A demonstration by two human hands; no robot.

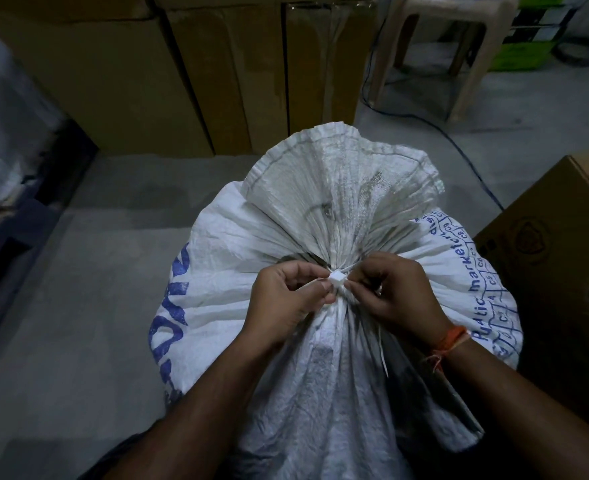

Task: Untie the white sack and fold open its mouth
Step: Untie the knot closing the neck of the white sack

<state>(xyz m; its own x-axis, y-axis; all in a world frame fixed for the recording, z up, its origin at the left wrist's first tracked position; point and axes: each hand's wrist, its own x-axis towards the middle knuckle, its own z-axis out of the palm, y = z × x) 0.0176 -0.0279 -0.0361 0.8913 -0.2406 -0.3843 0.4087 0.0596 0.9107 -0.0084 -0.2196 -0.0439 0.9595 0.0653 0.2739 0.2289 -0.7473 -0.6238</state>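
The grey concrete floor (88, 271) fills the left and middle of the frame. Along the top stands a row of tall brown cardboard boxes (168, 74), and another cardboard box (563, 258) sits at the right edge, just beside the sack. A beige plastic stool (459, 46) stands in the upper right, with a dark cable (459, 140) running across the floor beneath it.

The white sack (321, 375), woven and printed with blue lettering, fills the centre and lower middle of the frame. It stands full and bulging, its neck gathered tight at the middle, with the loose mouth (338, 174) fanning upward above the gather in pleated folds. It is still tied.

Both forearms come up from the bottom edge, converging on the neck. The left hand (286, 299) lies left of the gather, its back turned up and fingers curled inward, thumb and forefinger pinching the thin white strap of the cable tie (337, 279) just left of the small square lock head. The right hand (400, 292) mirrors it from the right, fingers curled tight, fingertips pinching the tie just right of the head. An orange thread band (449, 344) circles the right wrist. The tie's free tail (381, 355) hangs down the sack below the right hand.
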